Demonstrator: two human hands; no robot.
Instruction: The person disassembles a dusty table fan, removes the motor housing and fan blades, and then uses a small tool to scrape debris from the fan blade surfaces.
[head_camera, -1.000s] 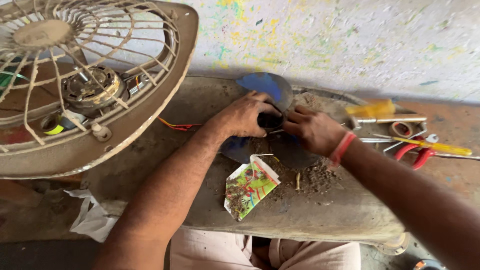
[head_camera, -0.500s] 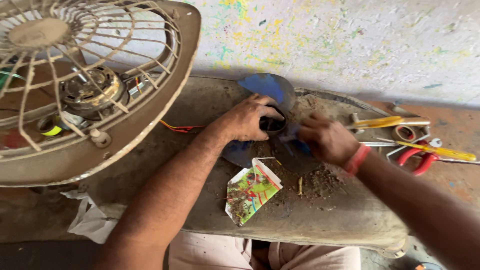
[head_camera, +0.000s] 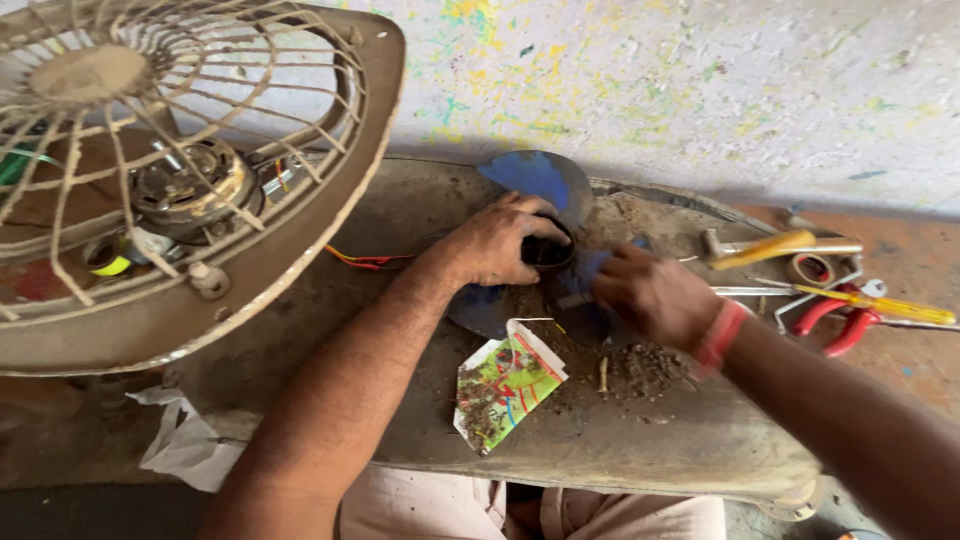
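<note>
A blue fan blade (head_camera: 535, 180) lies on a dusty curved fan cover (head_camera: 640, 440) across my lap. My left hand (head_camera: 495, 240) grips the dark hub (head_camera: 548, 252) at the blade's middle. My right hand (head_camera: 655, 295), with a red band at the wrist, rests on the lower blue blade beside the hub, fingers curled; whether it pinches something small I cannot tell. A pile of dirt (head_camera: 640, 365) lies just below my right hand.
A dirty fan housing with wire grille and motor (head_camera: 180, 190) stands at the left, red and orange wires (head_camera: 360, 260) trailing from it. A torn colourful packet (head_camera: 505, 385) lies near the dirt. Yellow-handled screwdrivers (head_camera: 770, 248), red pliers (head_camera: 845, 325) and tape (head_camera: 810, 268) lie at the right.
My right hand has slid a little right and down off the hub onto the lower blade. The left hand keeps its hold on the hub.
</note>
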